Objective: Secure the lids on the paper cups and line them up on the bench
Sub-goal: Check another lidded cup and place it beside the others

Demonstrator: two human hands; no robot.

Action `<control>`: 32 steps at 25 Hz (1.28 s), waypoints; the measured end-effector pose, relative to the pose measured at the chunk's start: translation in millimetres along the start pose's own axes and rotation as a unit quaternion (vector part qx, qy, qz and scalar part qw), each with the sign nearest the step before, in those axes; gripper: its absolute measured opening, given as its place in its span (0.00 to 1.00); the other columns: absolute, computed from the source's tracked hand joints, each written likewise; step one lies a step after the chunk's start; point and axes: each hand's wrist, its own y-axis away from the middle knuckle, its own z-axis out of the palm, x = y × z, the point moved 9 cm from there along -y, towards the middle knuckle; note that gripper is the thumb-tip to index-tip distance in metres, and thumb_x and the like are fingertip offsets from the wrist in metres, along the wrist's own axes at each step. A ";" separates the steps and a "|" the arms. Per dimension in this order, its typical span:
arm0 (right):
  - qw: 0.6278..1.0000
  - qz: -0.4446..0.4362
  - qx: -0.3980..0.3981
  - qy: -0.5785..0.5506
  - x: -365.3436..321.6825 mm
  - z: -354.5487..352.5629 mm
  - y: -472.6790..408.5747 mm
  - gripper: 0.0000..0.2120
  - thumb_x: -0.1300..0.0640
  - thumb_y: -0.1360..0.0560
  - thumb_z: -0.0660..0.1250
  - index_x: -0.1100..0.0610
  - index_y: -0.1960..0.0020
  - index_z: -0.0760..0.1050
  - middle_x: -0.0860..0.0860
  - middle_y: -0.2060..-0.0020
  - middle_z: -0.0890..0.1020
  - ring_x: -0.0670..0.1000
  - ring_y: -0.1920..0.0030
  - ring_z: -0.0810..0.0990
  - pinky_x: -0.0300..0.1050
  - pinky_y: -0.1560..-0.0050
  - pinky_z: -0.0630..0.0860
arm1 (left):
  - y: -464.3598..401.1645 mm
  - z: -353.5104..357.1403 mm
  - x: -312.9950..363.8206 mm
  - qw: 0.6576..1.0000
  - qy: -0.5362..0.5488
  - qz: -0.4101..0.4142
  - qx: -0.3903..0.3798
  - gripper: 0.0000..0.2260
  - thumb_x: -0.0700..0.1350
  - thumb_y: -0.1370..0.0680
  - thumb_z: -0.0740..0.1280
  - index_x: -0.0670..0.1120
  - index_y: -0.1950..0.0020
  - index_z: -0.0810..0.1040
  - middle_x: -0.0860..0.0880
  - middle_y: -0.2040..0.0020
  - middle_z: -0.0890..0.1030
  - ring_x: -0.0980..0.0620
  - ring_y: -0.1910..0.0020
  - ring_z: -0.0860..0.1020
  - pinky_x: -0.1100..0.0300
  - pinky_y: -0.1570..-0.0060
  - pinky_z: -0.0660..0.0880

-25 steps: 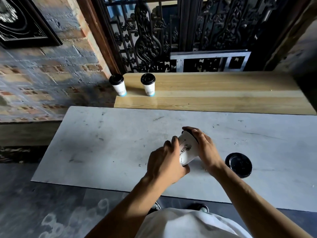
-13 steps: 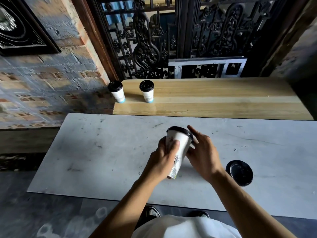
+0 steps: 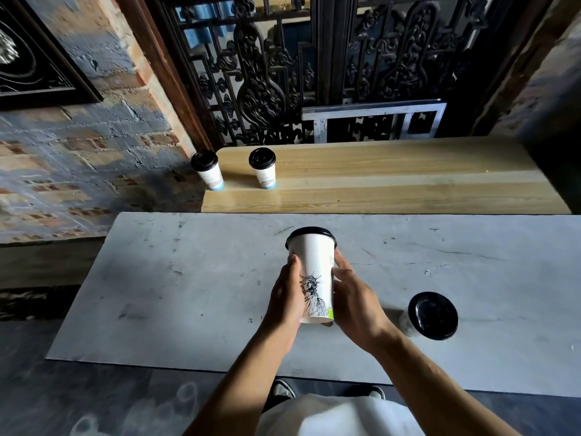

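Now lidded and clamped between left hand [image 3: 284, 298] and right hand [image 3: 356, 302] above the grey desk [image 3: 188, 278], cup [image 3: 314, 275] probably ready for carrying to the wooden desk [image 3: 393, 180], beside two cups [image 3: 263, 171].

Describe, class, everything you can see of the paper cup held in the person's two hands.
The held cup is a tall white paper cup, printed with a line drawing of a crowned statue and a small green patch near its base. A black lid sits on its rim. It is roughly upright, above the grey table; whether its base touches the table cannot be told. The left hand and right hand grip its sides.
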 end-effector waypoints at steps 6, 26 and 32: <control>1.000 0.003 0.020 -0.002 0.7 -16.0 -3.9 0.23 0.59 0.15 0.50 0.49 0.22 0.66 0.61 0.32 0.80 0.64 0.36 0.79 0.54 0.45 0.81 | 1.7 3.5 13.6 0.991 -0.123 0.051 -0.010 0.24 0.64 0.17 0.53 0.51 0.39 0.81 0.50 0.46 0.86 0.50 0.46 0.84 0.49 0.44 0.81; 0.989 -0.040 0.089 0.108 -29.4 -36.4 7.8 0.24 0.63 0.15 0.55 0.39 0.27 0.69 0.59 0.47 0.83 0.59 0.53 0.85 0.53 0.55 0.83 | 11.7 -26.6 48.8 0.952 -0.085 0.290 0.043 0.11 0.46 0.27 0.76 0.57 0.47 0.84 0.50 0.50 0.88 0.53 0.49 0.86 0.58 0.50 0.82; 0.988 -0.040 0.108 0.104 -30.1 -41.1 12.0 0.33 0.55 0.23 0.69 0.48 0.20 0.62 0.59 0.40 0.81 0.54 0.44 0.84 0.50 0.51 0.82 | 16.9 -27.9 52.6 0.946 -0.092 0.309 0.033 0.14 0.31 0.23 0.70 0.49 0.46 0.86 0.46 0.51 0.87 0.46 0.51 0.85 0.54 0.52 0.85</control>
